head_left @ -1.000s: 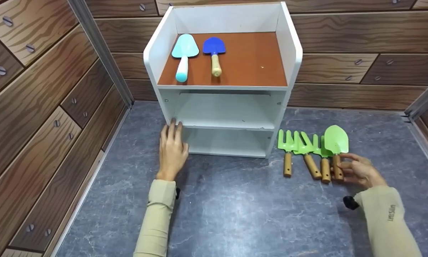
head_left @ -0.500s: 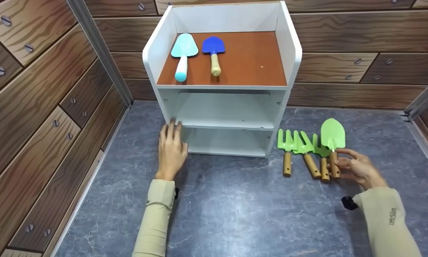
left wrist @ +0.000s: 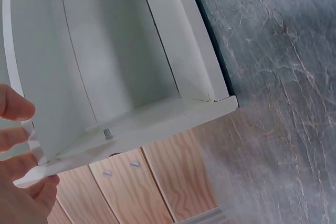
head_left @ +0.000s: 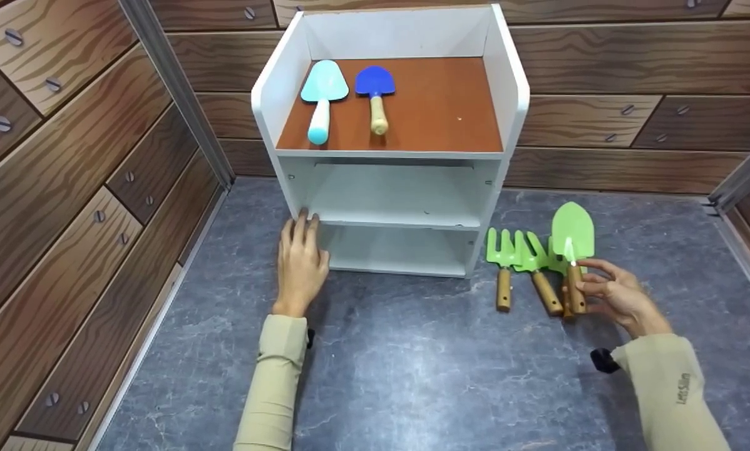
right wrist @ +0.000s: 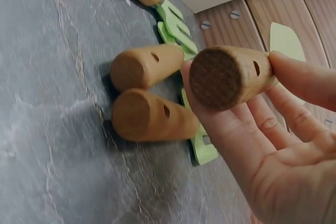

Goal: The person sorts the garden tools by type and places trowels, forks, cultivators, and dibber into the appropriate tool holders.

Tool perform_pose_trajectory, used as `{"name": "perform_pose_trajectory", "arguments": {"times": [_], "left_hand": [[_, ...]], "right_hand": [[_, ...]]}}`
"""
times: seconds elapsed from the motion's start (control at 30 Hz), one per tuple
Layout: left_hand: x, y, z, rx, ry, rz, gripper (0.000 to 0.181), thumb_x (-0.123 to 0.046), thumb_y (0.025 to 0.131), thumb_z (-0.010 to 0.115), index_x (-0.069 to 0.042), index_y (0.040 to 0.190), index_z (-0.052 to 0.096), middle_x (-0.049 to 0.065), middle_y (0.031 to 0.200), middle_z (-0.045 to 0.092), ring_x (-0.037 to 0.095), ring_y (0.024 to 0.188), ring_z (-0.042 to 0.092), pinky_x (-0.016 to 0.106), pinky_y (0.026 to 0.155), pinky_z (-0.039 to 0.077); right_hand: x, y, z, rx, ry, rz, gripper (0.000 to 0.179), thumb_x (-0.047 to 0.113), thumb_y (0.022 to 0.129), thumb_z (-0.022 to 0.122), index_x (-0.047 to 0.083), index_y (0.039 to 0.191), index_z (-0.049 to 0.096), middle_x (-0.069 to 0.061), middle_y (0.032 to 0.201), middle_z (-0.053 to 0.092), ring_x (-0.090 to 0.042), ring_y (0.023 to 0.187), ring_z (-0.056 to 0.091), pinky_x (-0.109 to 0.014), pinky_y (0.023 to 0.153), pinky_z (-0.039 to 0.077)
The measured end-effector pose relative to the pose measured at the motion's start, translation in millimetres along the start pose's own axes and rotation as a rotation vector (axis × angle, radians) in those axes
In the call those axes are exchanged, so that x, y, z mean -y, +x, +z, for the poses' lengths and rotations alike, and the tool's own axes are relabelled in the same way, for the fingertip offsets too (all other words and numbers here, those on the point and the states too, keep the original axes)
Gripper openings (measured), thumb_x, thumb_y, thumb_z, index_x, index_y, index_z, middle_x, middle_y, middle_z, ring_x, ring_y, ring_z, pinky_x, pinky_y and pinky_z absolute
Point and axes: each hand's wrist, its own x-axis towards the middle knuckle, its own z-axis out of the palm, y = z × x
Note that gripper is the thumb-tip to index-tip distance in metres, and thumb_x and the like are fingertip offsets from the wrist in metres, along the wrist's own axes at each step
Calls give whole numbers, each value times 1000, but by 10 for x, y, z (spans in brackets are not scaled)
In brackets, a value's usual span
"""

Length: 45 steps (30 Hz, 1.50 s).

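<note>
In the head view my right hand (head_left: 625, 300) pinches the wooden handle of a green trowel (head_left: 573, 232) between thumb and fingers. The right wrist view shows the trowel's handle (right wrist: 231, 77) raised off the floor. Beneath and beside it lie green hand forks with wooden handles: one (head_left: 504, 272) nearest the shelf, another (head_left: 541, 275) beside it, and a third partly hidden by the trowel. My left hand (head_left: 303, 269) rests at the front left edge of a white shelf unit (head_left: 381, 153), its fingers touching the panel edge (left wrist: 31, 135) in the left wrist view.
On the unit's brown top lie a light-blue trowel (head_left: 325, 88) and a blue shovel (head_left: 376, 88) with a wooden handle. Two lower white compartments face me. Wood-patterned walls (head_left: 600, 56) enclose the grey marbled floor (head_left: 412, 363) at the back and sides.
My right hand has lifted the green trowel and moved it left and slightly away from me, over the third fork. The left hand has stayed at the shelf unit.
</note>
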Motion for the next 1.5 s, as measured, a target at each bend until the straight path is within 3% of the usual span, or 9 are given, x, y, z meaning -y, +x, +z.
{"name": "perform_pose_trajectory", "arguments": {"times": [0.53, 0.87, 1.03, 1.17, 1.33, 1.5], "left_hand": [[-24, -3, -1, 7, 24, 12, 62, 0, 82, 70, 9, 141, 52, 29, 148, 45, 52, 130, 43, 60, 111, 38], [-8, -3, 13, 2, 22, 10, 63, 1, 81, 72, 9, 141, 52, 29, 148, 45, 52, 130, 43, 60, 111, 38], [-7, -16, 15, 7, 28, 6, 61, 0, 83, 69, 8, 141, 52, 28, 149, 44, 51, 131, 42, 59, 111, 38], [-2, -26, 17, 6, 29, -1, 61, 0, 83, 69, 8, 141, 52, 28, 150, 44, 51, 131, 42, 58, 111, 38], [-15, -25, 14, 0, 20, -5, 62, -1, 82, 71, 8, 140, 52, 28, 149, 44, 51, 131, 42, 59, 111, 37], [-23, -14, 23, 2, 15, -12, 61, -1, 83, 70, 8, 140, 52, 27, 150, 44, 52, 130, 42, 58, 112, 37]], "right_hand": [[-24, -24, 157, 24, -4, -63, 42, -12, 94, 59, 24, 112, 69, -2, 97, 71, -25, 89, 74, -44, 68, 63], [-24, -33, 218, 18, -100, -70, 41, -8, 95, 61, 26, 118, 65, 2, 102, 69, -19, 93, 73, -38, 68, 61], [-12, -57, 284, 2, -146, -90, 41, -7, 95, 63, 27, 118, 67, 4, 101, 66, -11, 84, 66, -30, 59, 55], [-2, -68, 353, 5, -128, -120, 43, -9, 93, 62, 26, 116, 69, 4, 100, 64, -9, 77, 60, -26, 55, 52], [-14, -57, 417, 55, -76, -183, 46, -15, 92, 58, 23, 116, 70, 0, 99, 68, -12, 81, 67, -25, 59, 57], [-11, -37, 468, 88, -57, -227, 47, -18, 92, 55, 20, 117, 69, -3, 100, 69, -12, 76, 67, -22, 53, 53]]}}
